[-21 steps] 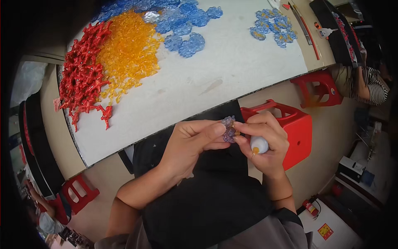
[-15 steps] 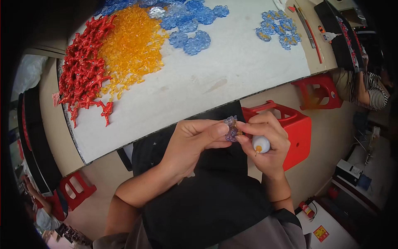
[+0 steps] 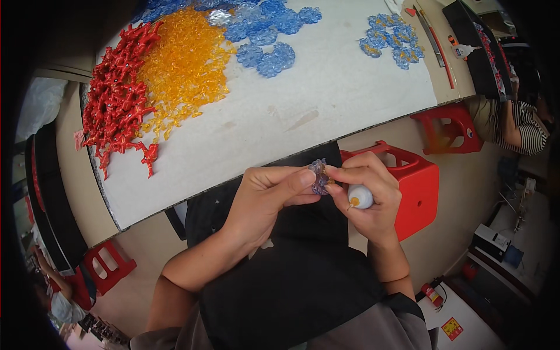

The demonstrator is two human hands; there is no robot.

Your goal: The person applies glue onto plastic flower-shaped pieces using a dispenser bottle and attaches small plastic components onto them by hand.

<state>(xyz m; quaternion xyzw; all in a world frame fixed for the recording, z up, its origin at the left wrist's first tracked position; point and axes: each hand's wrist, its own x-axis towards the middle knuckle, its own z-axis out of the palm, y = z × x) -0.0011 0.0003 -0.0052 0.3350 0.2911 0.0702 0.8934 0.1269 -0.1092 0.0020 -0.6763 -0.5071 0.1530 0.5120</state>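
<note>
Over my lap, just off the near table edge, my left hand (image 3: 262, 195) pinches a bumpy, see-through bluish-purple plastic piece (image 3: 319, 182) between thumb and fingers. My right hand (image 3: 380, 192) has its thumb and index fingertips at the right side of that piece, where a little amber shows. Tucked in the same right hand is a small white squeeze bottle (image 3: 361, 195) with an amber-coloured tip and thin nozzle, pointing down toward me. Whether the right fingertips also hold a small amber bit is too small to tell.
On the white-covered table (image 3: 245, 134) lie heaps of red branch-like pieces (image 3: 119, 93), amber plastic bits (image 3: 186, 64) and blue clear pieces (image 3: 274, 58). Blue pieces with amber parts (image 3: 394, 41) sit far right, near a long metal blade (image 3: 430, 38). A red stool (image 3: 417, 195) stands at right.
Both hands have shifted slightly left and up with the plastic piece. The bottle has tilted, its nozzle swinging left.
</note>
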